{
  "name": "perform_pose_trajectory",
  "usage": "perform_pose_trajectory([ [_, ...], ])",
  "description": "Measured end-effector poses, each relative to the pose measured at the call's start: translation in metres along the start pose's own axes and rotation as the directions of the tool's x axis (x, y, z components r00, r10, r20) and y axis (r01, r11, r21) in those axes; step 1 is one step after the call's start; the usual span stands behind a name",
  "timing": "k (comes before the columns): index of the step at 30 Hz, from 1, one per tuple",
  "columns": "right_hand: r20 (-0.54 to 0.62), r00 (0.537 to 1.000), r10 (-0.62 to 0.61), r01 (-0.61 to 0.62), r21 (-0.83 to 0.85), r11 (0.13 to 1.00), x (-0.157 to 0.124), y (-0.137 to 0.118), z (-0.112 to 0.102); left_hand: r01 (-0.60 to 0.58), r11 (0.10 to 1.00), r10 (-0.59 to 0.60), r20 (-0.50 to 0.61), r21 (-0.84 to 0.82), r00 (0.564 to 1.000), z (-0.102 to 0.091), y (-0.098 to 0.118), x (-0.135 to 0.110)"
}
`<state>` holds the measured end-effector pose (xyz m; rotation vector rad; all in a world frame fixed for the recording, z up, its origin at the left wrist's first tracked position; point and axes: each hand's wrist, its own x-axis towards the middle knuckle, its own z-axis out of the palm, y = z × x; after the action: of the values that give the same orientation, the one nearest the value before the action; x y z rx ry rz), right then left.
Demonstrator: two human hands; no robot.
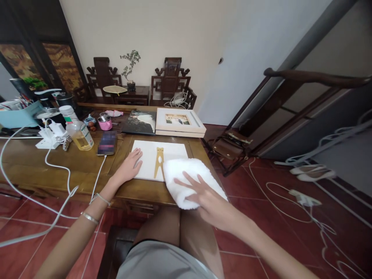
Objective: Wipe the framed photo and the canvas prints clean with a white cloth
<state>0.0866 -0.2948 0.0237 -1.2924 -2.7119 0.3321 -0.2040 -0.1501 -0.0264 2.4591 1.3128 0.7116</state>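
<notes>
A white flat board (149,155) with a tan stand piece (158,161) on it lies at the near edge of the wooden table (72,166). My left hand (130,166) rests flat on the board's left edge, fingers stretched out. My right hand (203,193) lies with spread fingers on a folded white towel (188,174), pressing it on the board's right side and the table corner.
Behind the board lie a white framed photo (179,121) and a dark photo print (141,122). A phone (107,143), an oil bottle (78,133), a pink cup (105,123) and a power strip (48,139) with white cables sit left. Cables trail over the red floor at right.
</notes>
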Motion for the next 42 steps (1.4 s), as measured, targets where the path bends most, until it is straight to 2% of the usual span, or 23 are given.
perform_pose_trajectory([
  [3,-0.009,0.999,0.035,-0.035,0.04,0.999,0.021,0.023,-0.004,-0.008,1.0,0.007,0.017,0.016,1.0,-0.001,0.0,0.0],
  [8,-0.075,0.988,0.136,-0.137,0.0,0.991,0.099,0.082,-0.011,-0.002,1.0,0.002,0.02,-0.002,1.0,-0.002,0.0,-0.001],
  [10,-0.097,0.979,0.179,-0.182,-0.024,0.983,0.125,0.097,-0.012,-0.002,1.0,0.002,0.018,-0.014,1.0,-0.002,0.0,-0.001],
  [12,-0.111,0.973,0.203,-0.209,-0.044,0.977,0.138,0.101,-0.013,-0.001,1.0,0.002,0.017,-0.02,1.0,-0.002,-0.001,-0.001],
  [15,-0.092,0.977,0.193,-0.2,-0.073,0.977,0.128,0.091,-0.011,0.006,1.0,-0.006,0.012,-0.018,1.0,-0.002,-0.001,0.0],
  [19,-0.029,0.991,0.134,-0.136,-0.057,0.989,0.073,0.052,-0.011,0.011,1.0,-0.012,-0.005,-0.021,1.0,0.0,0.0,0.0],
  [22,0.023,0.996,0.082,-0.083,0.02,0.996,0.027,0.02,-0.021,0.011,1.0,-0.011,-0.012,-0.012,1.0,0.001,-0.001,-0.001],
  [24,0.065,0.997,0.048,-0.054,0.079,0.995,0.005,0.008,-0.029,0.007,1.0,-0.007,-0.014,-0.001,1.0,0.002,-0.001,-0.001],
  [26,0.095,0.995,0.038,-0.05,0.123,0.991,-0.003,0.006,-0.034,0.0,1.0,0.001,-0.015,0.005,1.0,0.002,-0.002,-0.001],
  [28,0.094,0.993,0.068,-0.08,0.132,0.988,0.005,0.016,-0.033,-0.006,1.0,0.006,-0.017,0.005,1.0,0.001,-0.002,-0.001],
  [30,0.07,0.99,0.122,-0.129,0.106,0.986,0.029,0.034,-0.026,-0.005,1.0,0.005,-0.014,0.005,1.0,0.001,-0.002,-0.001],
  [33,0.016,0.978,0.206,-0.207,0.075,0.975,0.083,0.059,-0.014,0.003,1.0,-0.003,-0.004,0.0,1.0,-0.001,-0.001,-0.001],
  [35,-0.042,0.967,0.253,-0.249,0.076,0.965,0.12,0.065,-0.009,0.005,1.0,-0.005,-0.002,-0.009,1.0,-0.002,-0.001,-0.001],
  [37,-0.09,0.963,0.254,-0.249,0.063,0.967,0.148,0.059,-0.006,0.004,1.0,-0.004,-0.008,-0.019,1.0,-0.002,0.0,-0.001],
  [39,-0.109,0.974,0.197,-0.196,0.02,0.98,0.159,0.042,-0.004,0.003,1.0,-0.003,-0.016,-0.023,1.0,-0.002,-0.001,-0.001],
  [42,-0.08,0.995,0.067,-0.07,-0.036,0.997,0.141,0.009,0.0,0.004,1.0,-0.005,-0.028,-0.027,1.0,-0.002,-0.001,-0.001],
])
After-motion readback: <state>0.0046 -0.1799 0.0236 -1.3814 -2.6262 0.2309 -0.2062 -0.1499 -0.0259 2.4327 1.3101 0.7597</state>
